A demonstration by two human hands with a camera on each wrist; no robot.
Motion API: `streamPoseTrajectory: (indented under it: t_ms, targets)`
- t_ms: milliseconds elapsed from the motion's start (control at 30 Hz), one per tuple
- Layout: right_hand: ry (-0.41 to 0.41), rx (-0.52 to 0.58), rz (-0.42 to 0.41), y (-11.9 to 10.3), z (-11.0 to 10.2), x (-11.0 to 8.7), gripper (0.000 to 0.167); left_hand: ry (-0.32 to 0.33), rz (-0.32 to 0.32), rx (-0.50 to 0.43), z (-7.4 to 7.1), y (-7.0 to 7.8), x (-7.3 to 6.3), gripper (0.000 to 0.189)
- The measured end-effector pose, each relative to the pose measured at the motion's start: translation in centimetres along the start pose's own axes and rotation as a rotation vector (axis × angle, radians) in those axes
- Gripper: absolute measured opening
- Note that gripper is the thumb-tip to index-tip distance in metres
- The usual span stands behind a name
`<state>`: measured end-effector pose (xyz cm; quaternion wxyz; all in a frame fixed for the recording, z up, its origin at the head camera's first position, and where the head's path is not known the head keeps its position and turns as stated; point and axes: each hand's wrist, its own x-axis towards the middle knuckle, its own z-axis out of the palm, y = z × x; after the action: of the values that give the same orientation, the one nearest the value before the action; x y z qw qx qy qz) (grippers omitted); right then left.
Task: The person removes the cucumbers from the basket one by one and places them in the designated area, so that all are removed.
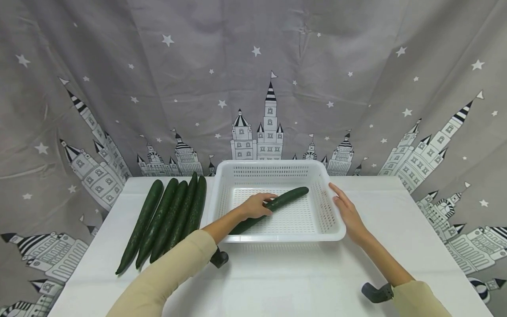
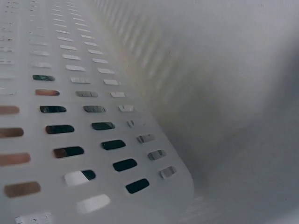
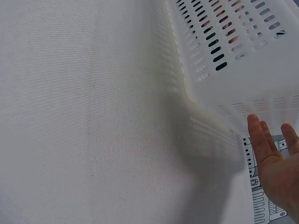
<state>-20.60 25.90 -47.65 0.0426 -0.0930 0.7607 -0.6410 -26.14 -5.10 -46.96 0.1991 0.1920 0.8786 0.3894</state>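
A white slotted plastic basket [image 1: 279,238] stands on the white table, with one long dark green cucumber [image 1: 291,197] lying diagonally in it. My left hand [image 1: 255,206] reaches over the basket's front rim and grips this cucumber near its middle. Through the slots of the basket wall [image 2: 154,140] in the left wrist view, bits of dark green and of skin show; the hand itself is mostly hidden there. My right hand [image 1: 350,216] rests against the basket's right side, its fingers [image 3: 259,135] extended along the outer wall.
Several more cucumbers [image 1: 144,224] lie side by side on the table [image 1: 285,281], left of the basket. Behind the table hangs a grey curtain [image 1: 190,79] printed with castles and stars. Dark wrist-camera mounts [image 1: 376,293] jut from both wrists.
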Motion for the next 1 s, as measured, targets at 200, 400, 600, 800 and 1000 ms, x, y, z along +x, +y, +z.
streamPoseTrajectory:
  t_ms: [200, 400, 600, 800, 1000]
  targets:
    - [0.0, 0.001, 0.003, -0.1, 0.0, 0.0, 0.054, 0.023, -0.023, 0.042, 0.1, 0.6, -0.1, 0.058]
    - [0.002, 0.009, 0.008, 0.0, -0.1, 0.1, 0.054, 0.052, -0.011, 0.055, -0.1, 0.8, -0.3, 0.055]
    - [0.009, 0.017, 0.016, 0.0, 0.0, 0.1, 0.053, 0.11, 0.074, 0.046, -0.3, 0.3, 0.0, 0.053]
    - [0.009, 0.02, 0.012, 0.0, 0.0, 0.1, 0.054, 0.141, 0.041, -0.008, -0.7, 0.9, -0.1, 0.054]
    - [0.013, 0.02, 0.019, 0.1, 0.0, 0.1, 0.053, 0.183, 0.021, -0.108, -1.6, 1.5, -0.6, 0.054]
